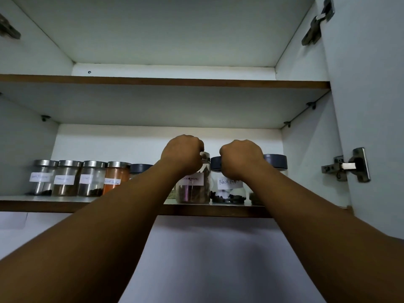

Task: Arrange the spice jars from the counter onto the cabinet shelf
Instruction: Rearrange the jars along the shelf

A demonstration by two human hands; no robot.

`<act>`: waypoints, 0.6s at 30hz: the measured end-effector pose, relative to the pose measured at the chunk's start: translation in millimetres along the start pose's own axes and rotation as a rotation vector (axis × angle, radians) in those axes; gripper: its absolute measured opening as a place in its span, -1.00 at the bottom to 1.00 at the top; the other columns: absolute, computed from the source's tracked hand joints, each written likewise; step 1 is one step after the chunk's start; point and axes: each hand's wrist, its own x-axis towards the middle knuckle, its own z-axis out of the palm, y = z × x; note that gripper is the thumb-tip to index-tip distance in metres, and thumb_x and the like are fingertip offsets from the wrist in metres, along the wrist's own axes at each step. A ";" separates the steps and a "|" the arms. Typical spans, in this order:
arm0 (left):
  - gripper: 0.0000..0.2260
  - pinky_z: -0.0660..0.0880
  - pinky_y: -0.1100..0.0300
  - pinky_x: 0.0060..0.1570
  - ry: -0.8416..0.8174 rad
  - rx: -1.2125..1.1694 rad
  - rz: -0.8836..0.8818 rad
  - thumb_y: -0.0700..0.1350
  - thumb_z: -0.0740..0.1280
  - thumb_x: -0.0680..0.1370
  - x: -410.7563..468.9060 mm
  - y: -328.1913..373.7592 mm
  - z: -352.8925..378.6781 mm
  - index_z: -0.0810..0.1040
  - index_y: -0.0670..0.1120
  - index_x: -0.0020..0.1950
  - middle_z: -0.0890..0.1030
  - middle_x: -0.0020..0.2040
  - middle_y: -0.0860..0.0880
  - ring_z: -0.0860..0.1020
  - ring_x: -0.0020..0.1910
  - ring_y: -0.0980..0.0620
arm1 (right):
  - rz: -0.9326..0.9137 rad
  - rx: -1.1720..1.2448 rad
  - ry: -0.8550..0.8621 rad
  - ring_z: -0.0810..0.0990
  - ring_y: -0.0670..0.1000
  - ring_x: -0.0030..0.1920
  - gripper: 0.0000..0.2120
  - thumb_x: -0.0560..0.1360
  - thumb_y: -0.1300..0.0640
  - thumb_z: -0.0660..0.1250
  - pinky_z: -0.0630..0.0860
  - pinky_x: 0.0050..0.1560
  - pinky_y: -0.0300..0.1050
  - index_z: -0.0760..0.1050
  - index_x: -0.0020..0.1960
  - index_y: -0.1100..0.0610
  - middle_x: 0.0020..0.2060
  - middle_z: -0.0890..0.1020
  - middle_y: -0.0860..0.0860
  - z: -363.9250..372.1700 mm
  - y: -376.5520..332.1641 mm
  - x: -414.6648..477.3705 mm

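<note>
Two forearms reach up from the bottom corners toward the lower shelf (65, 205). My left hand (182, 154) is curled around the top of a clear jar (193, 189) that stands near the shelf's front edge, right of its middle; the label is too blurred to read. My right hand (241, 159) is curled over the dark lid of the black pepper jar (228, 189) just beside it, also near the front edge. Both jars look to rest on the board, so I judge I am setting them down or nudging them into line, not carrying them.

Toward the left end stand four steel-lidded jars (65, 178) in a row, one filled with orange powder, and a dark-lidded jar (141, 168) partly hidden behind my left arm. Another dark-lidded jar (275, 162) stands at the right end, behind my right wrist. Above, the upper shelf (164, 80) shows nothing from this low angle.

With about eight jars up, the task looks well along. I cannot see the counter, so I cannot tell what is left.
</note>
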 end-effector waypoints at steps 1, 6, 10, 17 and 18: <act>-0.74 0.35 0.17 -0.18 -0.005 0.004 -0.002 -0.19 0.29 0.48 2.0 -2.2 2.0 0.59 -0.05 0.14 0.63 0.05 -0.10 0.54 0.00 -0.09 | -0.010 -0.018 -0.010 0.43 0.10 -0.15 -0.81 0.48 0.12 0.26 0.35 -0.19 -0.11 0.53 0.07 0.11 -0.10 0.56 0.09 0.0 -3.4 2.3; -0.69 0.35 0.17 -0.17 -0.054 0.030 -0.001 -0.25 0.29 0.47 9.4 -10.6 15.4 0.57 -0.04 0.18 0.64 0.06 -0.09 0.53 0.02 -0.08 | -0.061 -0.121 -0.063 0.45 0.08 -0.11 -0.79 0.49 0.20 0.23 0.40 -0.20 -0.09 0.53 0.09 0.11 -0.10 0.53 0.05 13.7 -19.5 11.1; -0.68 0.37 0.17 -0.19 -0.127 0.056 -0.001 -0.28 0.26 0.48 17.7 -18.1 28.5 0.57 -0.04 0.18 0.62 0.06 -0.09 0.53 0.03 -0.09 | -0.068 -0.127 -0.098 0.44 0.06 -0.11 -0.78 0.49 0.24 0.20 0.44 -0.18 -0.09 0.53 0.09 0.11 -0.10 0.52 0.04 28.7 -25.0 20.8; -0.65 0.39 0.20 -0.15 -0.173 0.042 0.011 -0.35 0.21 0.51 38.3 -31.7 57.6 0.56 -0.07 0.22 0.61 0.12 -0.08 0.54 0.07 -0.08 | -0.098 -0.174 -0.206 0.43 0.05 -0.18 -0.90 0.48 0.24 0.21 0.46 -0.18 -0.12 0.49 -0.06 0.12 -0.28 0.40 0.01 56.4 -25.3 45.3; -0.66 0.39 0.20 -0.15 -0.178 0.040 0.011 -0.36 0.20 0.51 40.3 -32.5 62.1 0.56 -0.08 0.20 0.61 0.11 -0.09 0.54 0.06 -0.08 | -0.099 -0.173 -0.228 0.43 0.05 -0.18 -0.93 0.47 0.24 0.22 0.46 -0.17 -0.12 0.45 -0.10 0.11 -0.32 0.38 0.01 59.0 -24.6 48.5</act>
